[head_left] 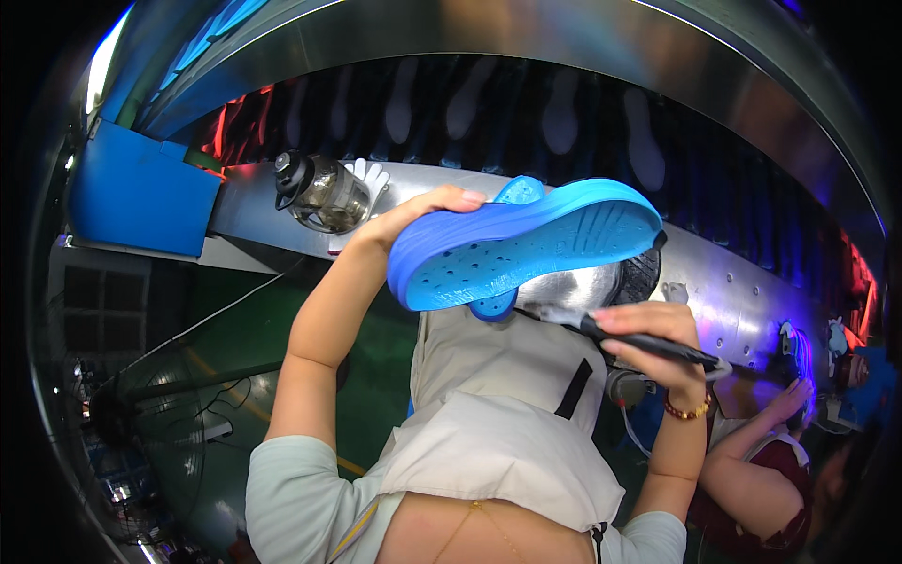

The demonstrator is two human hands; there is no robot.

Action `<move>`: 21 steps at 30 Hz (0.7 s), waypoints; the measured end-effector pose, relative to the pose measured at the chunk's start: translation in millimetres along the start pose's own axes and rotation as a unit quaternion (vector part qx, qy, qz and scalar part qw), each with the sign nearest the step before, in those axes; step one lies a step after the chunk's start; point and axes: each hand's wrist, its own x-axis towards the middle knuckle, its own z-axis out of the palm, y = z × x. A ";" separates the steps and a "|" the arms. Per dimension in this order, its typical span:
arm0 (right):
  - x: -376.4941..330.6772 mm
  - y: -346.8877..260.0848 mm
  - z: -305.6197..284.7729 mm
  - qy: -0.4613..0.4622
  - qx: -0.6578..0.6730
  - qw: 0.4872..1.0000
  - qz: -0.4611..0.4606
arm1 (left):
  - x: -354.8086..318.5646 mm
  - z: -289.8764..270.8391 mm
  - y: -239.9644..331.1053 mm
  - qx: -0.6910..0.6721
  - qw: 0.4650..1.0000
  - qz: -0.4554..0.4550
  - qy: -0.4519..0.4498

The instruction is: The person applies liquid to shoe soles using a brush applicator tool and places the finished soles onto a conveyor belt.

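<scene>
Two bare hands work close together: the left hand [421,209] curls around the far edge of a blue platform sandal [531,246], opened only as wide as its thickness, while the right hand [658,336] closes its fingers around a black-handled tool [648,344] with a cord at its rear end. The sandal is held up in front of the body, tilted on its side with its dotted, turquoise recessed face toward the wearer; a strap piece shows above and below it. The tool's blurred tip lies just below the sandal, and whether they touch cannot be told. Beyond the sandal a curved metal hood [620,38] arches over a dark rack bearing pale sole-shaped forms [562,113]. A steel bench [738,291] runs behind the sandal, and a cream apron [498,428] spreads below it. Well to the sandal's right, a co-worker in a dark red garment [787,493] reaches toward the bench. Far left of the sandal is a blue box [136,193]; nearer, also left, stand a black-lidded clear jug [340,195] and, behind that, a white glove [371,173]. Smallest, below and right of the sandal, a beaded bracelet [688,409] circles the right wrist.
</scene>
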 end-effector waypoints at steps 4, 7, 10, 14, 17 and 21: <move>7.4 -11.2 6.4 0.119 0.081 0.988 -0.058 | 28.1 -14.3 -31.6 -0.281 0.938 0.118 -0.168; 17.1 12.3 26.2 0.193 0.114 0.970 0.091 | 74.7 0.5 -66.5 -0.371 0.892 0.194 -0.172; 25.9 38.6 31.9 0.215 0.140 0.959 0.123 | 87.4 21.3 -83.0 -0.339 0.927 0.140 -0.083; 35.1 41.6 37.0 0.209 -0.001 0.977 0.031 | 90.3 35.1 -84.1 -0.308 0.943 0.123 -0.028; 28.9 8.6 48.9 0.122 -0.144 0.978 -0.086 | 87.8 23.9 -76.5 -0.291 0.931 0.219 -0.003; 15.5 -15.9 34.6 -0.033 -0.109 0.989 -0.098 | 63.1 13.6 -66.5 -0.272 0.933 0.234 0.014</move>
